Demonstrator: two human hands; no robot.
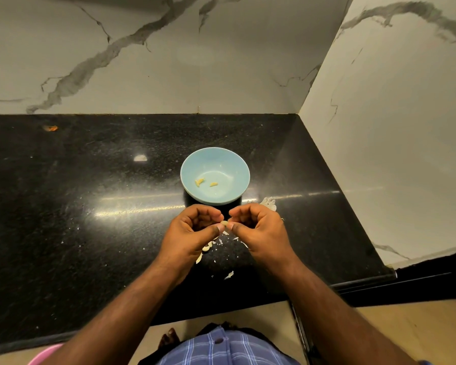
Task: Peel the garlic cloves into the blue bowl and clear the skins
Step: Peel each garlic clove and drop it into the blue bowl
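A light blue bowl (237, 164) stands on the black counter, with two peeled garlic cloves (199, 182) lying in its bottom. Just in front of the bowl, my left hand (192, 233) and my right hand (258, 230) meet fingertip to fingertip and pinch one small pale garlic clove (224, 222) between them. White garlic skins (219, 242) lie scattered on the counter under and between my hands. An unpeeled clove (206, 248) shows beneath my left hand. A papery garlic remnant (269, 202) lies to the right of the bowl, partly hidden by my right hand.
The black granite counter (90, 206) runs to marble walls at the back and right. Its front edge lies just below my forearms. A small orange scrap (50, 128) sits at the far left back. A pink rim (45, 354) shows at the bottom left.
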